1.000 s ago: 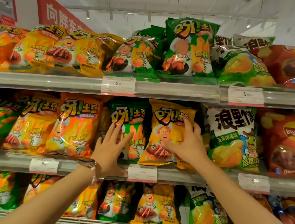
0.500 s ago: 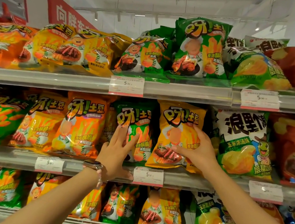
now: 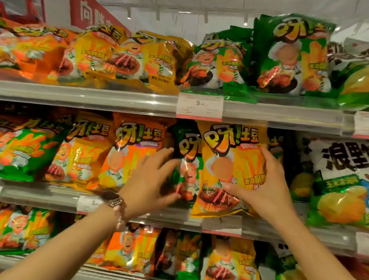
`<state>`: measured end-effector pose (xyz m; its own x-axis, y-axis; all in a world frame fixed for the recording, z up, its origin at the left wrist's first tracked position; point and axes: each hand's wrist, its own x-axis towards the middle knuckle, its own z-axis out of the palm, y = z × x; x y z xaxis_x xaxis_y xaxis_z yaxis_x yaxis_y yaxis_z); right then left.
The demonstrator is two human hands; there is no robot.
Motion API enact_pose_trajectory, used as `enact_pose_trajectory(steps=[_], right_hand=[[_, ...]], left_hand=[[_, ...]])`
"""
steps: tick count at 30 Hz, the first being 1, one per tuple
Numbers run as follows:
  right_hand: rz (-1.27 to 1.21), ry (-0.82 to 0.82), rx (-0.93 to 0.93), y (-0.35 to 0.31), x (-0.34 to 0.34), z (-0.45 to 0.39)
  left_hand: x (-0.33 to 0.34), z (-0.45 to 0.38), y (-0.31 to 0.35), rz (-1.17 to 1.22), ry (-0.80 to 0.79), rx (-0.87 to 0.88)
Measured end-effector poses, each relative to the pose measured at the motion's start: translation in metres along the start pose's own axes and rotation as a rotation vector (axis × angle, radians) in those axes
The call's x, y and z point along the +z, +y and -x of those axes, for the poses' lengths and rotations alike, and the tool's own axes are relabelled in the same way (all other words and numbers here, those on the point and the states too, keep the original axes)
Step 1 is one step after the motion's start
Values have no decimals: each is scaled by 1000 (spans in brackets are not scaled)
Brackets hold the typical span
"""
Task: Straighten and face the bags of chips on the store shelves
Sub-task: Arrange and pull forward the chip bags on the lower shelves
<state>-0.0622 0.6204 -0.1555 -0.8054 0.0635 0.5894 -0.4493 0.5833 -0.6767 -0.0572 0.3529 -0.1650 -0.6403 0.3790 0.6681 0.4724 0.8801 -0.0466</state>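
Yellow bag (image 3: 227, 171) now pulled forward and up off the middle shelf (image 3: 47, 197) lip, my right hand (image 3: 265, 190) pinching its right edge. Left hand (image 3: 154, 181), fingers loose and straight, has slid right onto the green bag (image 3: 186, 164) just beside. Probably seating yellow next. Shelf rows packed; top-shelf bags slump.

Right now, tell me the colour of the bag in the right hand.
Yellow bag, gripped by the right hand; head view.
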Motion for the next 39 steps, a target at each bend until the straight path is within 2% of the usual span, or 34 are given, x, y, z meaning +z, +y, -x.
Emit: enact_pose_trajectory(steps=[2,4,6,9,13,19,23,27,39], right_hand=[[31,30,5,-9,11,3],[26,65,-3,-19,19,6],[32,89,-8,-29,25,8],[72,97,1,-43,37,11],[112,106,19,-58,53,13],[163,124,40,-69,67,14],[181,159,51,-74,72,15],[190,162,34,-82,84,14],[222,100,48,-118,162,5]], left_hand=[[-10,10,-17,-19,195,-100],[-17,14,-34,-42,247,-269],[-22,15,-49,-25,150,-432],[-23,17,-66,109,4,-536],[-18,18,-80,257,-52,-518],[-15,18,-94,335,46,-438],[-26,18,-110,534,95,-433],[-46,25,-127,609,116,-431],[-87,82,-173,513,172,-425]])
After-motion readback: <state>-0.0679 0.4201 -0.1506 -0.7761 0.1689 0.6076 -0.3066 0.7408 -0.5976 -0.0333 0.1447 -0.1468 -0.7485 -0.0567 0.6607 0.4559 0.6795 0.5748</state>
